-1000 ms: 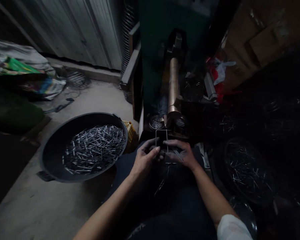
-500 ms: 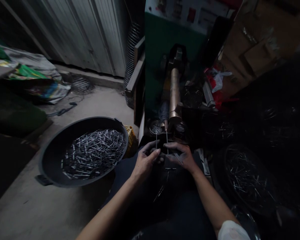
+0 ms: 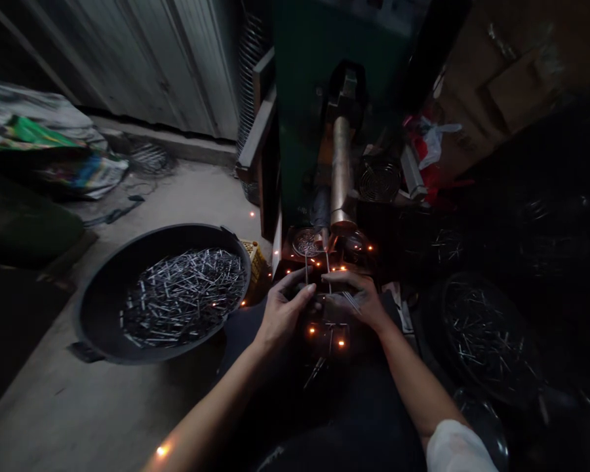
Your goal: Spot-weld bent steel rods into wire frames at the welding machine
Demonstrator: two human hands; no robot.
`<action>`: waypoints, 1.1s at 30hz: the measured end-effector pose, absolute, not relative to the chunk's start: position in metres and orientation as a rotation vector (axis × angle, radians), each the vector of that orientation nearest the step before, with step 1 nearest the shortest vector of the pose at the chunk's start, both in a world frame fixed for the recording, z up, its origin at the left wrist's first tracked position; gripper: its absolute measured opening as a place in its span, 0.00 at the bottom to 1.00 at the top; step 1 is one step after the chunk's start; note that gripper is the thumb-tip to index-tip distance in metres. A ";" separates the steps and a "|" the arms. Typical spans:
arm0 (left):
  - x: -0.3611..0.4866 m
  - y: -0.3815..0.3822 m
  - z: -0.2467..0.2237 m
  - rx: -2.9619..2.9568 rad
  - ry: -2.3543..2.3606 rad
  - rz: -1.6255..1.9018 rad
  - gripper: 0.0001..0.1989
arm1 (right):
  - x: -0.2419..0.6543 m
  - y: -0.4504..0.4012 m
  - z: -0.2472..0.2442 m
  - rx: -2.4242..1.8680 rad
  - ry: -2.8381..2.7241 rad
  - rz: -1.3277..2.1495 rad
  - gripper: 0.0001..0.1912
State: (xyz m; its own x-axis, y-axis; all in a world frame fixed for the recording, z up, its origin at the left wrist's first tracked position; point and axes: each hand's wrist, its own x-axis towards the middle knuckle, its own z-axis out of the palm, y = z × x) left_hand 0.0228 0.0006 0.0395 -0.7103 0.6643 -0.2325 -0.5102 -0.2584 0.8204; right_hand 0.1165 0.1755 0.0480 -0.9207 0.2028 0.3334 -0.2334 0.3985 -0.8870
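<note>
1. A wide black pan (image 3: 98,318) sits to the left, holding a loose heap of short metal rods (image 3: 187,295); bare wall shows around the heap, mostly on its left.
2. A yellow basket (image 3: 255,262) stands just beside the pan's right side, partly hidden; its contents cannot be made out.
3. A small round dish (image 3: 295,244) below the machine (image 3: 299,131) holds tiny, pale metallic bits.
4. To the right, a dark round tub (image 3: 436,328) contains scattered thin metal pieces (image 3: 486,334); its shadowed rim is hard to trace.
5. The wire frame (image 3: 307,270) is between the two hands, its far end at the machine's copper tip (image 3: 326,241).
6. The left hand (image 3: 282,311) pinches the frame's left side between thumb and fingers.
7. The right hand (image 3: 362,298) grips its right side, with loose thin rods (image 3: 351,301) also tucked in the fingers.
8. Orange sparks (image 3: 343,269) scatter around both hands.
</note>
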 end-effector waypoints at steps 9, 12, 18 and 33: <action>-0.015 0.031 0.054 0.239 1.429 2.030 0.28 | 0.092 0.194 0.052 -0.273 -2.238 1.403 0.12; -0.026 0.041 0.052 0.269 1.413 2.052 0.27 | 0.085 0.200 0.053 -0.334 -2.204 1.491 0.13; -0.037 0.050 0.048 0.332 1.428 2.076 0.24 | 0.078 0.201 0.054 -0.428 -2.142 1.544 0.12; -0.038 0.045 0.051 0.322 1.550 2.137 0.21 | 0.113 0.205 0.044 -0.499 -2.044 1.754 0.15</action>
State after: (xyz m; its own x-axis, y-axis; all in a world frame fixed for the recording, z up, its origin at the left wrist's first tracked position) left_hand -0.0382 0.0446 0.0506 -0.8581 0.5061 -0.0867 -0.2396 -0.2452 0.9394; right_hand 0.1129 0.2047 0.0444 -0.8566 0.5115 0.0684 0.0101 0.1491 -0.9888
